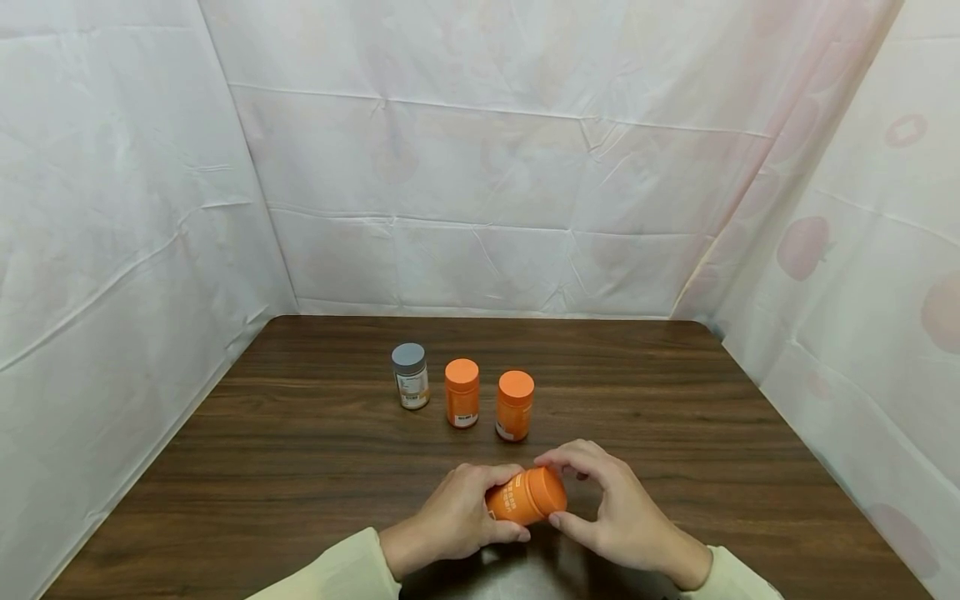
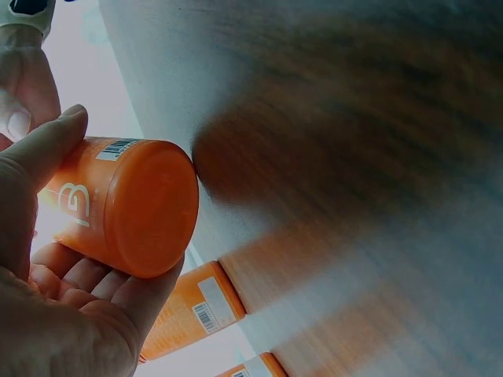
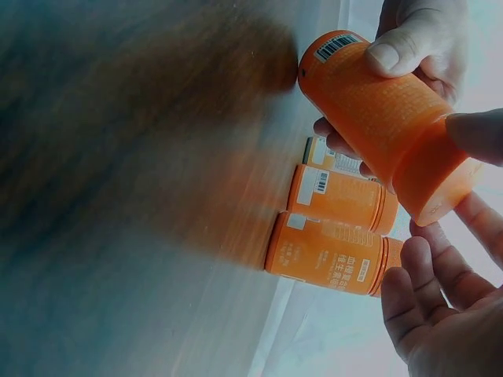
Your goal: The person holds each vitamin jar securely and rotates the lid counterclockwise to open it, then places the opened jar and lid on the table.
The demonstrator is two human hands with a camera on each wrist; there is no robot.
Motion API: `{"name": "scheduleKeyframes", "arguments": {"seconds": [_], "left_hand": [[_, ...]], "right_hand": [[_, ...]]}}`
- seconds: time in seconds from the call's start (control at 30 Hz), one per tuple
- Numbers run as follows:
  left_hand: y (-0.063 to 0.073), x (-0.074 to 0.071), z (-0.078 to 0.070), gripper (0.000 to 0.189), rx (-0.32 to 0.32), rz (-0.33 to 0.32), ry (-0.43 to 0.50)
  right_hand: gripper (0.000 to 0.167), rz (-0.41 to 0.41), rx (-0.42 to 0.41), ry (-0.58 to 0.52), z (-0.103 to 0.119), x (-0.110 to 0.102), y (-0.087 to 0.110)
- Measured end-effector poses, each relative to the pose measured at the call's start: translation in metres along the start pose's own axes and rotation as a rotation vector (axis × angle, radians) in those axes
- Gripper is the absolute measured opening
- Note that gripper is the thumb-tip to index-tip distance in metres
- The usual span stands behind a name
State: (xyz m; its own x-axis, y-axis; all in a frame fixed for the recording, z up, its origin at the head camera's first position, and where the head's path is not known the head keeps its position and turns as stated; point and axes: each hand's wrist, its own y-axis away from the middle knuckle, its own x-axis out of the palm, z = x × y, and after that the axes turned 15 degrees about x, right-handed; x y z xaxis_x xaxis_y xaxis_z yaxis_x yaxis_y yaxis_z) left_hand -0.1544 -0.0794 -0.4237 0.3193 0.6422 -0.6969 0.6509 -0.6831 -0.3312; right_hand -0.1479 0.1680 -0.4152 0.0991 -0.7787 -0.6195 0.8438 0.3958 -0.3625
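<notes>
My left hand [image 1: 453, 515] grips the body of an orange pill bottle [image 1: 516, 502], thumb on the near side and fingers round the far side. The bottle is tilted onto its side, its orange cap [image 1: 549, 490] pointing right. With thumb and index finger, my right hand [image 1: 630, 523] pinches the cap; its other fingers are bent and free of it in the right wrist view. A barcode [image 3: 338, 47] shows near the bottle's base. Whether the base touches the table cannot be made out.
Beyond the hands, two more orange bottles, a middle one [image 1: 462, 400] and a right one [image 1: 514, 412], stand upright beside a grey-capped bottle [image 1: 412, 383]. All are on the dark wooden table [image 1: 300, 450]. White curtains [image 1: 480, 167] enclose the back and sides.
</notes>
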Motion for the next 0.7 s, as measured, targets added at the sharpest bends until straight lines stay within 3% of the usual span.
{"name": "scheduleKeyframes", "arguments": {"seconds": [0.17, 0.4, 0.7], "left_hand": [[-0.0001, -0.0006, -0.0002, 0.048, -0.005, 0.001, 0.008], [0.0004, -0.0004, 0.0002, 0.047, -0.005, 0.003, 0.005], [0.0010, 0.0004, 0.0012, 0.045, 0.008, -0.003, -0.006]], "right_hand": [[0.069, 0.031, 0.016, -0.018, 0.0011, -0.0007, 0.0005], [0.072, 0.018, -0.031, -0.025, 0.0011, -0.0002, -0.0004], [0.049, -0.037, 0.051, 0.003, 0.0025, 0.0016, 0.0000]]}}
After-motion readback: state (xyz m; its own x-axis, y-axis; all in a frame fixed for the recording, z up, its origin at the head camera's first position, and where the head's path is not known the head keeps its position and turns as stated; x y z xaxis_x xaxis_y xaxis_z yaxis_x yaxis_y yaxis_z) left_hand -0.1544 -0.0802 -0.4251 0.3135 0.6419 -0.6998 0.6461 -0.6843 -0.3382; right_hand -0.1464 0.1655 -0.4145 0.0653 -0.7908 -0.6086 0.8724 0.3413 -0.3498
